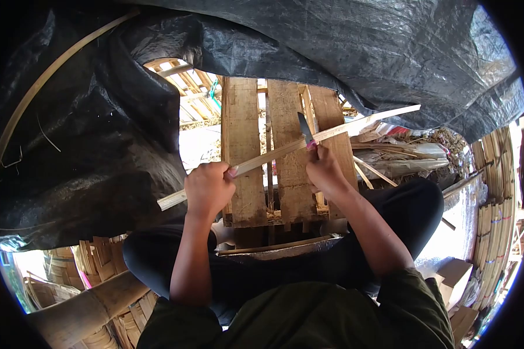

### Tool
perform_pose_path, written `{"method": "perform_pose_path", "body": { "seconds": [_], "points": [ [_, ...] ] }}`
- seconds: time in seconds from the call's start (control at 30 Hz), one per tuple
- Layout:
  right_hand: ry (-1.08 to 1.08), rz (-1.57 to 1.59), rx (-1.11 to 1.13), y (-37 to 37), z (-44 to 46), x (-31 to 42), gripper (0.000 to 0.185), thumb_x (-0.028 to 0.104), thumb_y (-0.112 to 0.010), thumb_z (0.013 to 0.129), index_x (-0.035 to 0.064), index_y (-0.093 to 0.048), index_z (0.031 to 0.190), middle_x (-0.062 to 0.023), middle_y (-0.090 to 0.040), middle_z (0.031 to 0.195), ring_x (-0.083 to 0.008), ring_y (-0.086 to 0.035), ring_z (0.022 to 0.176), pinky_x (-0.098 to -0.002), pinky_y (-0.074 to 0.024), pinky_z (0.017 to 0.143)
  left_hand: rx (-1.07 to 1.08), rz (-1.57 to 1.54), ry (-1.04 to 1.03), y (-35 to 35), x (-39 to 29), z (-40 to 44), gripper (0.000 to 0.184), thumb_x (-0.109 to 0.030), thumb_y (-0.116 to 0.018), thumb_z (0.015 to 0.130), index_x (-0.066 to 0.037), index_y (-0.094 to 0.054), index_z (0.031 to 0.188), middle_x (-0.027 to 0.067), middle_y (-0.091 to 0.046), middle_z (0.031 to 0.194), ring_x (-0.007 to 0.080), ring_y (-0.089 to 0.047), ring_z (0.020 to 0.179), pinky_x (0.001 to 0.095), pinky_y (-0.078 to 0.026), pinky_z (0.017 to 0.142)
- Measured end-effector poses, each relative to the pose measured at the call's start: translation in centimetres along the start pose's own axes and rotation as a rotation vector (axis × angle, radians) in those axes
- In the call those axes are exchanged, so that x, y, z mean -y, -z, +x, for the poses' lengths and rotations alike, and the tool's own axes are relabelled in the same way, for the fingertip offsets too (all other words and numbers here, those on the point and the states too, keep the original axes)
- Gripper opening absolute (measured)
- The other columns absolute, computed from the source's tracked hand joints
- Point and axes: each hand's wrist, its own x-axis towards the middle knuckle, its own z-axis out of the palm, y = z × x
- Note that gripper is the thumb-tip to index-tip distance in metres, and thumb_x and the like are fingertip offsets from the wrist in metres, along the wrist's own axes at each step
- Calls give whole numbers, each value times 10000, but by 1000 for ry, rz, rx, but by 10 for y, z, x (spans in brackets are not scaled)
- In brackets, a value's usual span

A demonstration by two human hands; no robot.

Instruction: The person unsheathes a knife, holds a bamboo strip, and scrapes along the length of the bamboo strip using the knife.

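Note:
A long, pale strip (268,156), which looks like split bamboo or wood, runs slantwise over the planks, its right end higher in the view. My left hand (206,189) is closed around it near its lower left end. In my right hand (326,168) is a knife (305,129) with a dark blade and a pink band near the handle. The blade points away from me and crosses the strip, seemingly touching it. Most of the knife's handle is hidden by my fingers.
Wooden planks (240,139) with gaps between them lie ahead of my lap. Black plastic sheeting (332,41) hangs overhead and at left, beside a curved strip (52,67). Bundled bamboo slats (492,232) stand at right; a thick bamboo pole (90,305) lies lower left.

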Motion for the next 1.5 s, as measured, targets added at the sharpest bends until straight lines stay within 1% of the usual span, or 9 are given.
{"method": "perform_pose_path", "body": {
  "seconds": [0.13, 0.27, 0.4, 0.57, 0.73, 1.0, 1.13, 1.43, 1.5],
  "points": [
    [-195, 148, -59, 31, 12, 4, 273, 342, -357, 1083, 103, -455, 993, 39, -363, 589, -61, -319, 419, -276, -230, 324, -50, -14, -27, -3, 6, -3, 194, -238, -696, 865, -97, -700, 733, 159, -671, 709, 372, -670, 700, 471, -511, 633],
    [-129, -7, -40, 1, 3, -2, 344, 375, -383, 1080, 53, -452, 1181, 35, -391, 611, -80, -343, 424, -265, -298, 369, 8, -26, 0, -7, -14, -3, 221, -269, -692, 875, -95, -702, 740, 158, -672, 712, 377, -667, 699, 466, -511, 637],
    [-163, 224, 15, 21, 13, -4, 317, 310, -354, 1082, 39, -469, 963, -5, -421, 617, -98, -424, 452, -288, -380, 357, 10, -85, -17, -6, -1, -2, 220, -262, -695, 872, -93, -699, 732, 157, -671, 709, 377, -666, 697, 466, -511, 637],
    [3, -118, -178, -2, 5, -2, 309, 279, -327, 1081, 21, -489, 1030, 9, -415, 594, -104, -426, 434, -287, -375, 355, -5, -10, 3, -1, -7, 0, 213, -267, -709, 863, -94, -712, 739, 154, -665, 690, 371, -667, 683, 465, -509, 625],
    [-204, 143, -16, 15, 8, 6, 346, 299, -331, 1073, -13, -478, 1102, -73, -513, 671, -151, -514, 471, -302, -464, 390, -59, -30, -15, 2, 1, -3, 189, -259, -709, 858, -107, -721, 746, 146, -665, 683, 360, -668, 668, 461, -513, 616],
    [-80, 169, 133, -4, -5, 4, 331, 323, -383, 1073, 15, -495, 1029, -42, -488, 637, -122, -492, 471, -297, -382, 362, -66, -55, -19, -9, -8, -7, 178, -255, -710, 851, -118, -727, 739, 144, -669, 684, 361, -671, 661, 459, -520, 617],
    [-276, 411, -59, 14, 2, 9, 238, 316, -359, 1073, 151, -397, 905, 55, -292, 622, -74, -270, 444, -273, -233, 391, -71, -61, -17, -6, -12, -6, 165, -235, -705, 848, -114, -726, 737, 146, -666, 679, 363, -670, 657, 456, -520, 611],
    [-129, 491, -52, 8, -7, 1, 236, 222, -341, 1073, 33, -470, 1133, -44, -485, 671, -140, -474, 438, -304, -387, 358, -44, -55, -16, -8, -15, -4, 151, -222, -695, 859, -112, -733, 762, 145, -671, 684, 360, -669, 652, 455, -520, 614],
    [-105, 100, 19, -20, -21, 6, 230, 244, -334, 1085, 56, -452, 1029, -32, -469, 658, -128, -437, 415, -305, -327, 345, -34, -68, -16, -10, -18, -4, 152, -223, -695, 861, -111, -735, 768, 144, -671, 683, 360, -668, 650, 453, -519, 614]
  ]
}}
